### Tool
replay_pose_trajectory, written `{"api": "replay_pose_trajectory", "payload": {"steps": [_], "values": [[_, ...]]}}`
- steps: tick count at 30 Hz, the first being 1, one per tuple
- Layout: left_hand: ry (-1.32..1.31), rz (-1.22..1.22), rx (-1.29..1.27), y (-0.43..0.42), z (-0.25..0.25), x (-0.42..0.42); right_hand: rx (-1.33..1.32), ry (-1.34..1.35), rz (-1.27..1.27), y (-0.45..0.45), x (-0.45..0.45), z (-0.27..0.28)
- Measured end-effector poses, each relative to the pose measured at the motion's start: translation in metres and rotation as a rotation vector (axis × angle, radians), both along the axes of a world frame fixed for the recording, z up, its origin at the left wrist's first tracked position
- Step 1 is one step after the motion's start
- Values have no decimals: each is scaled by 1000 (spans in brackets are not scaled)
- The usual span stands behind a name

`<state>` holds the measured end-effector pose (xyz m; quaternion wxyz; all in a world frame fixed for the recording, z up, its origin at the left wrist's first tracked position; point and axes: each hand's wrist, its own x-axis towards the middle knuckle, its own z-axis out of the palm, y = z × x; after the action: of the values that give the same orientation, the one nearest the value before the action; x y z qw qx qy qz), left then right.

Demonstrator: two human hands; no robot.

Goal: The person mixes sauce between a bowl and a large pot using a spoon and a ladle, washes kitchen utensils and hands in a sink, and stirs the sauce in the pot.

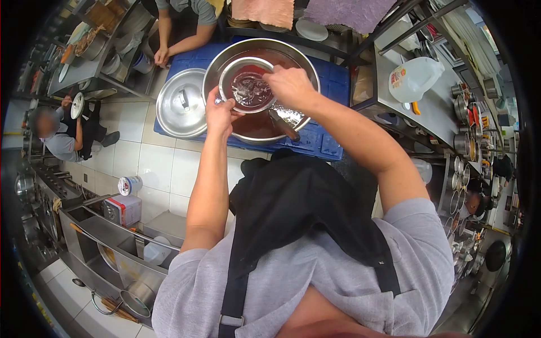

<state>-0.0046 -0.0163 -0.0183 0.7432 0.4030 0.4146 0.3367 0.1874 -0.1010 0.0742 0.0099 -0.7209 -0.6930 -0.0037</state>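
Observation:
A smaller round metal bowl (224,79) with dark red liquid inside sits within a wide metal basin (311,70) of red liquid. My left hand (218,115) grips the smaller bowl's left rim, thumb on top. My right hand (290,87) is closed over its right side; what the fingers hold, if anything, is hidden. The liquid in the smaller bowl is swirled and rippled. A dark handle (284,125) slants out at the lower right; I cannot tell whether it joins the smaller bowl. A round metal lid (181,104) lies left of the basin.
The basin and lid rest on a blue crate-like surface (329,138). Another person's forearms (189,42) lean at its far left corner. A second person (62,132) holds a white round object at left. A translucent jug (417,79) stands on the right-hand metal table.

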Motion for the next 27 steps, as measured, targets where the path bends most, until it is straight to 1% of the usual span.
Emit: {"api": "replay_pose_trajectory", "payload": {"steps": [1, 7, 9, 10, 11, 13, 17, 22, 25, 27], "values": [[3, 2, 4, 1, -1, 0, 7, 50, 15, 0, -5, -2], [7, 24, 11, 2, -2, -1, -25, 74, 110, -16, -19, 11], [-3, 26, 17, 1, -1, -1, -83, 31, 148, -18, -9, 13], [-3, 34, 16, 1, 0, -1, -138, 18, 112, -18, -6, 18], [-4, 44, 17, 2, 1, -1, -136, 16, 111, -16, -2, 21], [-15, 53, 18, 1, 5, -1, -123, -79, 78, -11, 6, 24], [-37, 46, 19, 4, 7, 2, -47, -95, 51, 2, 15, 19], [-36, -5, 26, 3, 3, 4, 49, -37, 33, 10, 1, 8], [-32, 2, 22, 1, 3, 4, 24, 0, 105, -1, -14, 10], [-37, 21, 5, 0, -1, 1, -21, 30, 104, -11, -18, 16]]}}
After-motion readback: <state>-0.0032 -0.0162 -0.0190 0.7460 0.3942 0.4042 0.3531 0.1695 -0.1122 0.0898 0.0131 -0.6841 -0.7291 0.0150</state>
